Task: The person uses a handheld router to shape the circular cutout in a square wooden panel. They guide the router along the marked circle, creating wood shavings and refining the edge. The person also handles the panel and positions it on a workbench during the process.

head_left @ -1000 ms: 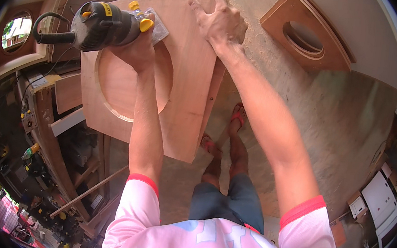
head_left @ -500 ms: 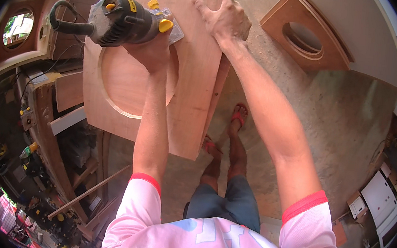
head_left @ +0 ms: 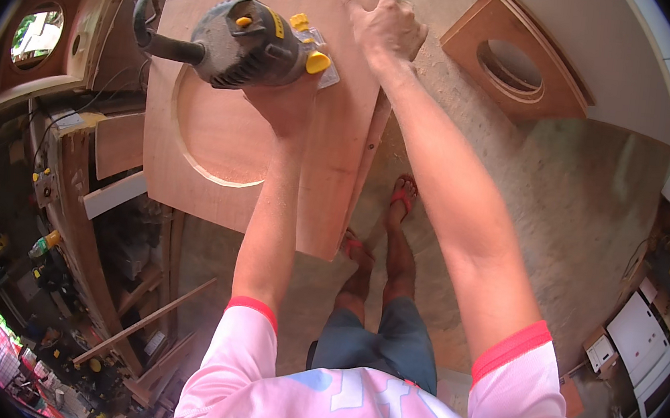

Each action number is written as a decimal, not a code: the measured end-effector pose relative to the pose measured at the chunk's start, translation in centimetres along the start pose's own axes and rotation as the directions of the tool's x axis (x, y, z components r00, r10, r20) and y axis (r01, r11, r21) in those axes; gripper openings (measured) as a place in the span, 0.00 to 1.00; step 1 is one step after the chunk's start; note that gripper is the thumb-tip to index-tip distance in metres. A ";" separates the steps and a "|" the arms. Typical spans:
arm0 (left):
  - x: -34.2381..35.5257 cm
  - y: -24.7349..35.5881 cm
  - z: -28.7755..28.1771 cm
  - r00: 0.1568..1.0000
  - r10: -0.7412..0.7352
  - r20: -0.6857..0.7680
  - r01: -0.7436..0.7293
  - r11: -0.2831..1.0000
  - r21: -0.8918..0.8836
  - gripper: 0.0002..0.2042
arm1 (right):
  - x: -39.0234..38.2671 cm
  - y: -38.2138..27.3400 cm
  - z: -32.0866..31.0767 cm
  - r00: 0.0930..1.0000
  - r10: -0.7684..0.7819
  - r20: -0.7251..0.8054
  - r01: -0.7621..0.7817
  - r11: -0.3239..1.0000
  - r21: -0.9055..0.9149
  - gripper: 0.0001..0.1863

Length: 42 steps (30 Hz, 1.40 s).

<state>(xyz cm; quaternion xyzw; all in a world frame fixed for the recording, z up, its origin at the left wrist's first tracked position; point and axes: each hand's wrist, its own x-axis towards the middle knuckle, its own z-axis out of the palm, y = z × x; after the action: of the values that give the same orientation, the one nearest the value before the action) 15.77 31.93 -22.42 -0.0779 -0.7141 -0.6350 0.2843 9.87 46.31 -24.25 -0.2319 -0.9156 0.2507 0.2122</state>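
Observation:
My left hand (head_left: 281, 103) is closed on a black power router (head_left: 246, 43) with yellow knobs and a clear base, its cord trailing left. The router stands on a pale plywood panel (head_left: 330, 176) at the upper rim of a large circular cutout (head_left: 216, 141); part of that rim is hidden beneath the tool and hand. My right hand (head_left: 383, 28) grips the panel's far right corner, thumb on the top face and fingers over the edge. Another board shows under the panel's right side.
Cut boards with round holes (head_left: 477, 70) lean at upper right against a large grey sheet (head_left: 639, 69). A wooden cabinet (head_left: 79, 23) and a cluttered timber bench (head_left: 71, 184) line the left. A loose stick (head_left: 147, 320) slants below. My feet are on the concrete floor (head_left: 483, 175).
The router and my left hand have slid to the right along the cutout's upper rim. My right hand has shifted slightly up and right, still at the panel's corner.

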 end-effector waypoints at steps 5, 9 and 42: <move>-1.2 1.9 -0.2 0.998 0.005 0.058 -0.002 0.998 -0.055 0.30 | 0.1 -0.6 -1.2 0.983 0.132 0.124 -0.136 0.990 0.027 0.40; -2.8 3.5 -0.9 0.952 -0.283 0.113 0.303 0.919 -0.251 0.35 | 0.5 -0.5 -1.1 0.954 0.145 0.264 -0.146 0.989 -0.017 0.50; -14.5 0.6 -20.8 0.849 -0.351 0.394 0.298 0.936 0.189 0.30 | 1.5 0.4 -1.0 0.945 0.091 0.313 -0.099 0.995 0.008 0.61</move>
<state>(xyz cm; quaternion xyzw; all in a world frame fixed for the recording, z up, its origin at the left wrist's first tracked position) 34.40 15.88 -28.50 -0.0741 -0.7983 -0.5975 0.0158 9.32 47.80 -23.31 -0.2305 -0.9224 0.3050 0.0551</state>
